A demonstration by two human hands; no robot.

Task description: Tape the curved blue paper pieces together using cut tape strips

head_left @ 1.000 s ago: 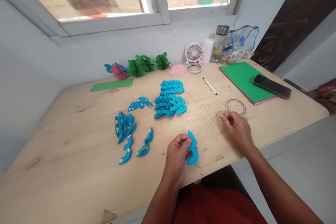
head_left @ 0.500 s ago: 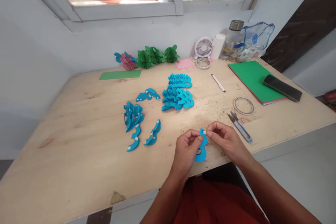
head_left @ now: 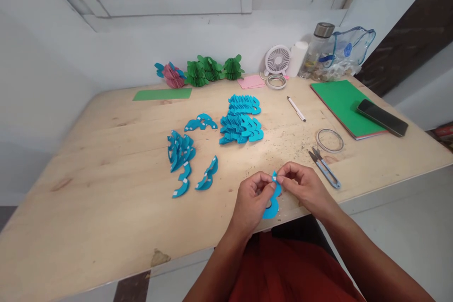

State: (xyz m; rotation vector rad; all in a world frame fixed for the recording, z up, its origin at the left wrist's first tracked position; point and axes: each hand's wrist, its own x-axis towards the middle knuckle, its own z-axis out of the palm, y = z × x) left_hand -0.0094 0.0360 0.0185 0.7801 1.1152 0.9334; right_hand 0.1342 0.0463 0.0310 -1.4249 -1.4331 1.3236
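Near the table's front edge, a blue scalloped paper cutout point(head_left: 272, 210) is pinched by my left hand point(head_left: 253, 198) between thumb and fingers. My right hand point(head_left: 300, 186) has its thumb and fingertips closed on the cutout's upper tip, beside a small white piece of tape point(head_left: 274, 178). To the left lie folded blue paper pieces dotted with white tape squares: a narrow one point(head_left: 207, 173), a fanned stack point(head_left: 181, 151) and an arched one point(head_left: 200, 122). Behind my hands are two piles of plain blue cutouts, a nearer one point(head_left: 242, 129) and a farther one point(head_left: 244, 104).
Right of my hands lie thread snips point(head_left: 325, 168), a tape roll point(head_left: 329, 140) and a pen point(head_left: 296, 109). A phone point(head_left: 382, 117) rests on a green folder point(head_left: 348, 106). Along the wall stand green paper shapes point(head_left: 213, 69), a small fan point(head_left: 278, 60) and a bottle point(head_left: 316, 52).
The small white tape, earlier sticking out past the cutout's edge at my right fingertips, now lies against its tip. My right fingers have moved slightly left, onto the paper. The view has tilted slightly downward.
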